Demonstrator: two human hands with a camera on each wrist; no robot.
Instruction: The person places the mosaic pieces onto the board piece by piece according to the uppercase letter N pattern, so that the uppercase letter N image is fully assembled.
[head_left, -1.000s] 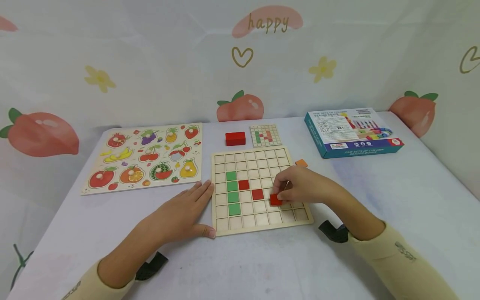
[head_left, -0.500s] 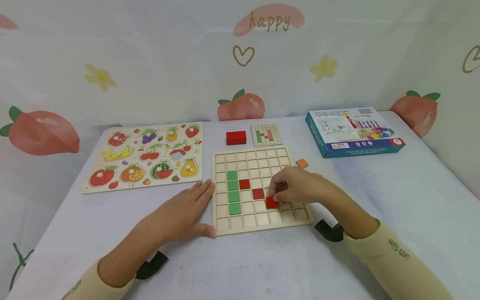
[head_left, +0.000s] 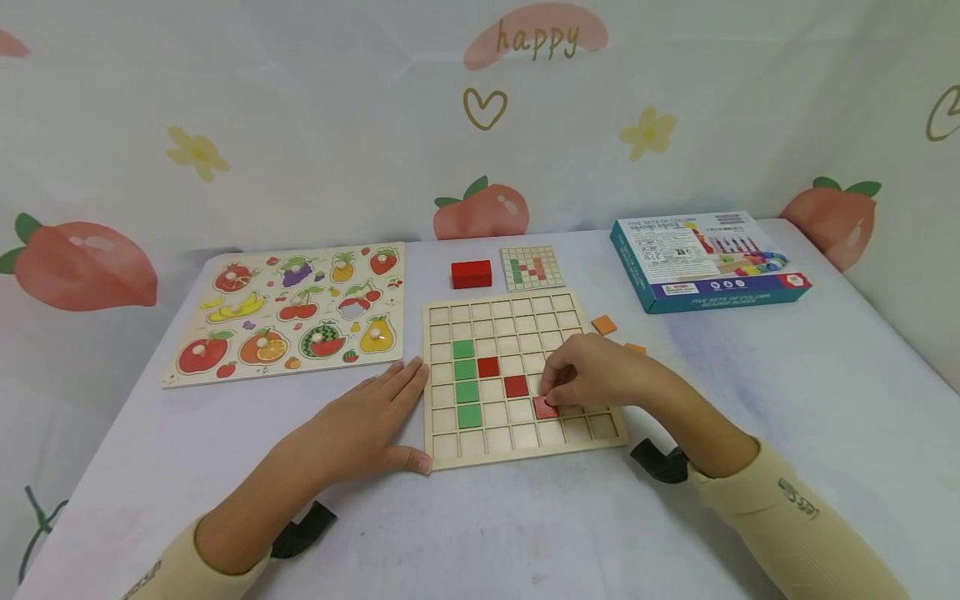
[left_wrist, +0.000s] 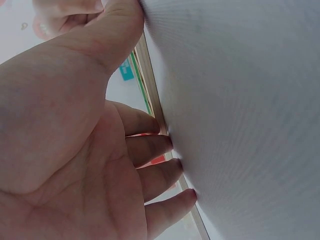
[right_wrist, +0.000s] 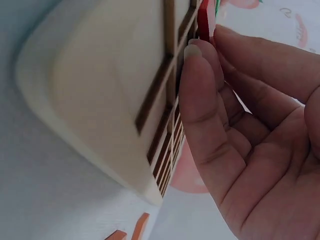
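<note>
A square wooden grid board lies on the table with green tiles in a column and two red tiles stepping down to the right. My right hand pinches a third red tile by its edge, tilted over a cell further down that diagonal. In the right wrist view this red tile stands at the fingertips, close over the grid's ridges. My left hand lies flat with straight fingers along the board's left edge; its fingertips reach the board's side in the left wrist view.
Beyond the board sit a red block and a small pattern card. A fruit knob puzzle lies at the left, a flat teal box at the back right. Orange tiles lie right of the board, one partly behind the right hand.
My right hand has carried the red tile slightly left and down toward its cell, and the tile now catches the light at a tilt. The left hand has stayed in place.
</note>
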